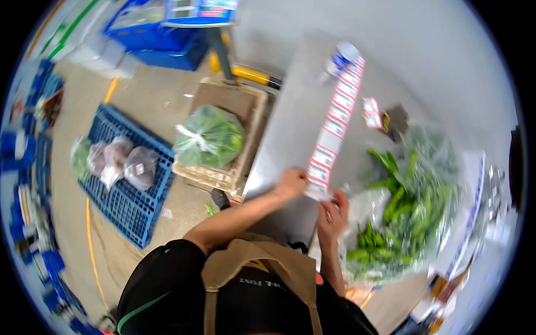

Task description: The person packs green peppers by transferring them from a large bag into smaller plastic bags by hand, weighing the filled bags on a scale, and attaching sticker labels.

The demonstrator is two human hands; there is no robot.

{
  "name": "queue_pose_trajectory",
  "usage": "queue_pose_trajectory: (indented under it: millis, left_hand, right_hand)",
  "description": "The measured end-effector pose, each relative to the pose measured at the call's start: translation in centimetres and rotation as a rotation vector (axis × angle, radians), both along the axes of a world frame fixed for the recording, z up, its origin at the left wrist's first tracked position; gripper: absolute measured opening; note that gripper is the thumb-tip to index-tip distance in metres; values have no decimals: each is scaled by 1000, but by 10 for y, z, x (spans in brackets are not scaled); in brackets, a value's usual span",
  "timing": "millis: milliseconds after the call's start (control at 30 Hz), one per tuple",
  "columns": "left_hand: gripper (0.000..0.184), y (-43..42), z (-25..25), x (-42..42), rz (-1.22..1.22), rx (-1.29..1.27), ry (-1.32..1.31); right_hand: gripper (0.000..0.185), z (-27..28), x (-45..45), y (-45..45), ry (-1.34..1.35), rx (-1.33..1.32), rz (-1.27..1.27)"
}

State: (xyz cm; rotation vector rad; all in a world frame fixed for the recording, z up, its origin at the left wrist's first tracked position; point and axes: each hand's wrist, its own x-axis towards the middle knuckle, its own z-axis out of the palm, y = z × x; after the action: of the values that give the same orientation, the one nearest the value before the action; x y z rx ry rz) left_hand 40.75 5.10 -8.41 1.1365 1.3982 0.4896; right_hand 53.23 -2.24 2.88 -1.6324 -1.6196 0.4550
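A long strip of white labels with red borders [338, 114] runs down the steel table from a white and blue roll [345, 56]. My left hand [292, 183] is closed on the left edge of the strip's lower end. At the right of that same end, my right hand [334, 214] has its fingers curled near the strip's corner; whether they hold anything is too small to tell. Just right of my right hand, a large clear plastic bag [441, 195] lies open with long green peppers [396, 204] in it.
A tied bag of green vegetables [209, 137] sits on the scale platform [255, 109] left of the steel table [279, 139]. Farther left, several bags lie on a blue pallet [128, 215]. Blue crates [167, 58] stand behind. A small label piece [371, 113] lies near a dark object [396, 121].
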Motion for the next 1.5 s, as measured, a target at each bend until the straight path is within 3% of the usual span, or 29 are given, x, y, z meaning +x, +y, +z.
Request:
queue_pose_trajectory:
  millis: [33,100,167,233,300,433,467,500,567,667,700,767,867,967,1000,1100,1133,1233,1333,1367,1400,1500]
  left_hand:
    - [23,-4,-6,5,-30,158,139]
    - [19,-12,8,6,120,263,111]
    - [25,-16,26,-6,92,188,53]
    - [29,-18,52,-22,27,179,110]
    - [31,-22,56,-35,56,231,149]
    - [23,-13,39,-96,352,455,261]
    - [20,-5,34,-121,436,439,277]
    - [18,5,27,-149,473,593,388]
    - [21,26,-14,-200,598,630,525]
    - [47,41,-62,-272,374,634,766]
    - [50,42,-72,-287,338,622,844]
    - [57,40,-90,-308,258,586,994]
    - [65,35,-94,-321,203,487,998]
    - [57,30,-86,-326,199,398,1037]
    - [52,31,-85,-329,207,373,1050]
    - [38,26,-83,-335,110,242,1026]
    - [27,23,-85,-336,118,325,1043]
    - [23,14,-94,-339,90,275,985]
    - [20,9,-98,-337,62,236,986]
    - [20,7,-103,-336,66,220,982]
    - [20,5,-112,-336,70,204,980]
    - [19,3,-109,-339,60,161,909]
  right_hand:
    - [15,15,-5,2,21,44,33]
    - [16,31,-11,13,106,183,130]
    - [12,54,-28,34,402,159,117]
    - [10,64,-53,67,595,-49,11]
    - [11,47,-83,114,616,-186,53]
    - [13,-39,-170,211,626,-348,324]
    - [13,-71,-194,232,638,-401,324]
    - [13,-106,-216,249,649,-456,324]
    - [14,-164,-258,272,606,-496,297]
    - [13,-241,-305,289,576,-618,217]
    - [13,-268,-313,291,427,-597,234]
    - [12,-311,-318,289,405,-702,244]
    - [17,-341,-314,282,222,-684,298]
    - [27,-315,-312,276,192,-724,349]
    - [36,-300,-312,277,56,-745,408]
    - [39,-271,-322,268,-207,-418,326]
    - [35,-266,-320,275,-150,-503,322]
    - [33,-260,-318,281,-263,-400,313]
    - [32,-256,-321,258,-399,-679,589]
    - [43,-254,-324,238,-524,-711,770]
    - [51,-254,-326,209,-631,-553,753]
    - [58,-227,-328,196,-686,-655,734]
